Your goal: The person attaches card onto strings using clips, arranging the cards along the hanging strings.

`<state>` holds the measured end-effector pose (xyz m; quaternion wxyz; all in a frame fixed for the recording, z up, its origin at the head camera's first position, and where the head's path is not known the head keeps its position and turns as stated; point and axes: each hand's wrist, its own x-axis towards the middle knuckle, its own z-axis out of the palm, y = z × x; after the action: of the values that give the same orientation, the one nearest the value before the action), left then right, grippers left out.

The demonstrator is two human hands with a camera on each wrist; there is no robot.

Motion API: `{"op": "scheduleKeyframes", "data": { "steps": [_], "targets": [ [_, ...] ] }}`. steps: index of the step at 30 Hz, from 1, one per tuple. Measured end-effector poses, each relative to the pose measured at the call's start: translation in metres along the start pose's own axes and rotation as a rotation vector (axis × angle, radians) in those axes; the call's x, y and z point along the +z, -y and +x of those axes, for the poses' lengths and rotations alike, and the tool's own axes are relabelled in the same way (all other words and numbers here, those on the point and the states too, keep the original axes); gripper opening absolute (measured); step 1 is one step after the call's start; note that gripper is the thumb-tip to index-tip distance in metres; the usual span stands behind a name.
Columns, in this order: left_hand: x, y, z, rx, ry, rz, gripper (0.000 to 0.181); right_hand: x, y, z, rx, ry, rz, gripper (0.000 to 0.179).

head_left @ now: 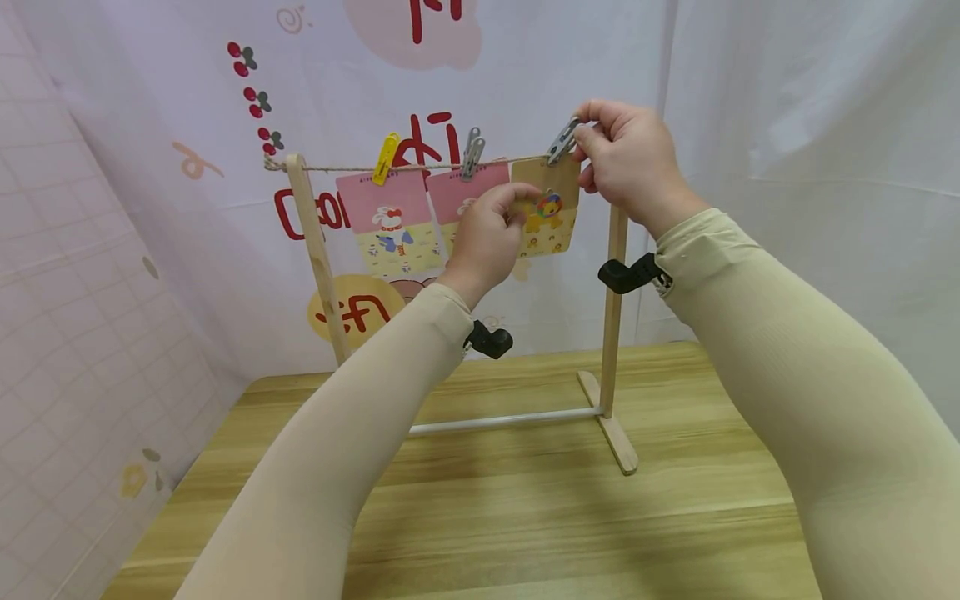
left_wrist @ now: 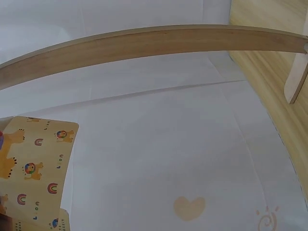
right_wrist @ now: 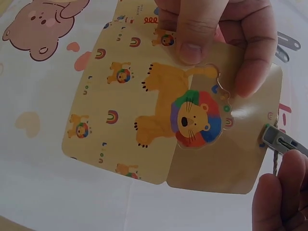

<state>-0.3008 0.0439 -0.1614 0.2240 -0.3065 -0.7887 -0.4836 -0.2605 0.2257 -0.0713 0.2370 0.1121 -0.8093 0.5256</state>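
A tan card with a cartoon lion point(head_left: 546, 218) hangs at the right end of the twine point(head_left: 337, 169). My left hand point(head_left: 491, 237) pinches this lion card by its left side, thumb on its printed face in the right wrist view. Up at the card's top edge, my right hand point(head_left: 630, 158) holds a grey clothespin point(head_left: 562, 143) between thumb and fingers. The jaws of this clothespin sit over the twine and the card's edge in the right wrist view. Left of it, a second grey clothespin point(head_left: 472, 157) and a yellow clothespin point(head_left: 386, 159) clip two pink rabbit cards point(head_left: 386, 218) to the twine.
The twine runs between two wooden posts point(head_left: 613, 333) with a flat wooden foot point(head_left: 611, 425) and a white crossbar point(head_left: 506, 419) below. This rack stands on a wood-grain table point(head_left: 555, 517), in front of a printed white curtain point(head_left: 787, 167).
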Motion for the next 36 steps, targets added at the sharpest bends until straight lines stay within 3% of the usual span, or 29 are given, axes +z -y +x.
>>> {"op": "scheduleKeyframes", "data": {
  "steps": [19,36],
  "targets": [
    [0.002,0.003,0.0,-0.012,-0.013,-0.003,0.029,0.001,-0.003,-0.001,0.025,0.048,-0.038,0.015],
    [0.002,0.007,-0.001,-0.02,-0.009,-0.027,0.029,0.002,-0.01,-0.003,0.024,0.073,-0.019,0.028]
  ]
}}
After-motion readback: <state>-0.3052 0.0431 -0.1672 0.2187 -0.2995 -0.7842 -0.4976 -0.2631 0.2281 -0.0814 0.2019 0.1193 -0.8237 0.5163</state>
